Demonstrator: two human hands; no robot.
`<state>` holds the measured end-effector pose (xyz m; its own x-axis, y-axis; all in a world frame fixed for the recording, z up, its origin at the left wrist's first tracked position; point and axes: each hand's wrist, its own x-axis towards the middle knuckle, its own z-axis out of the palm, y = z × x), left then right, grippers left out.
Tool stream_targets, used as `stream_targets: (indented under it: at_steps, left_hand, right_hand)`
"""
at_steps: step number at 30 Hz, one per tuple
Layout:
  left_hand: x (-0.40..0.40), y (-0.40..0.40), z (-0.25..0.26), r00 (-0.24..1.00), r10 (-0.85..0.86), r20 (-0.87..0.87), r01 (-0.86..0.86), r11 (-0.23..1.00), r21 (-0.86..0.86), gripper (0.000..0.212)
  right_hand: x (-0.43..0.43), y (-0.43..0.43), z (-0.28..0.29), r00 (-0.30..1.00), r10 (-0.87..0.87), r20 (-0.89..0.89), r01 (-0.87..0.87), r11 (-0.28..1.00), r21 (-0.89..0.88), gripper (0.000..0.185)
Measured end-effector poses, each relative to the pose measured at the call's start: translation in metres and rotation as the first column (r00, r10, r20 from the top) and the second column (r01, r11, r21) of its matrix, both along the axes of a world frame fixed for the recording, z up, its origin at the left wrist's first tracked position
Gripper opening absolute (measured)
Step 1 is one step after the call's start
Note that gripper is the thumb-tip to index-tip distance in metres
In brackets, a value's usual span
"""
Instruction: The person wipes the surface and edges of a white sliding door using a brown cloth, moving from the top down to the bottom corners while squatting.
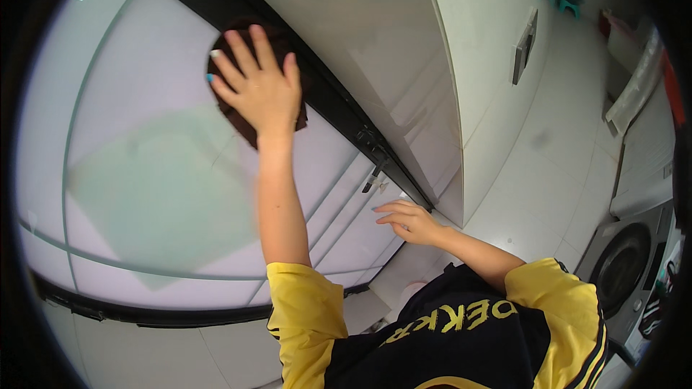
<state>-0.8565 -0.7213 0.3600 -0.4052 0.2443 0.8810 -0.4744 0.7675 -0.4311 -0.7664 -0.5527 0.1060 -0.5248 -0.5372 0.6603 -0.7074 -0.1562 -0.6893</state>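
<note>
My left hand [265, 92] lies flat with spread fingers, pressing a dark brown cloth [238, 116] against a frosted glass door [135, 59]. The cloth reaches over the door's black frame [338, 102]; its middle is covered by the hand. My right hand [411, 222] is held in the air with nothing in it, fingers loosely apart. Closest to it is the black door handle [374, 174], just beyond the fingertips and not touched. A pale green diamond shape [162, 194] shows on the glass, crossed by thin grey-green lines.
Beside the door frame rises a glossy tiled wall [389, 27]. Farther right, a wall switch plate [524, 48] sticks out a little. A grey front-loading washing machine [620, 267] stands at the right, and a teal stool [569, 6] is far off on the pale tiled floor [562, 167].
</note>
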Motion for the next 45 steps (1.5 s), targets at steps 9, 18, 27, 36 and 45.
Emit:
stream_targets:
  at_steps: [9,18,27,36,45]
  left_hand:
    - [0.023,-0.026,-0.212,0.809,-0.202,0.552,0.245,0.97,-0.004,0.055]
    - [0.103,-0.073,-0.071,0.923,-0.071,0.378,0.055,0.997,0.052,0.048]
    - [0.261,-0.234,0.226,0.564,0.542,-0.623,-0.615,0.779,0.121,0.065]
    - [0.077,-0.052,-0.084,0.916,0.076,0.394,-0.07,0.997,-0.029,0.047]
    - [0.062,-0.065,-0.298,0.429,0.196,0.882,0.187,0.936,-0.299,0.076]
  right_hand:
    - [0.007,0.007,-0.028,0.991,0.118,0.06,-0.123,0.988,0.095,0.022]
    - [0.008,-0.023,-0.043,0.984,0.163,0.068,-0.172,0.971,0.164,0.02]
    - [0.02,-0.049,-0.035,0.954,0.22,0.206,-0.253,0.955,0.153,0.021]
    - [0.008,-0.021,-0.064,0.926,0.163,0.341,-0.238,0.952,0.192,0.021]
    - [0.021,-0.004,-0.095,0.946,0.148,0.288,-0.249,0.902,0.354,0.021]
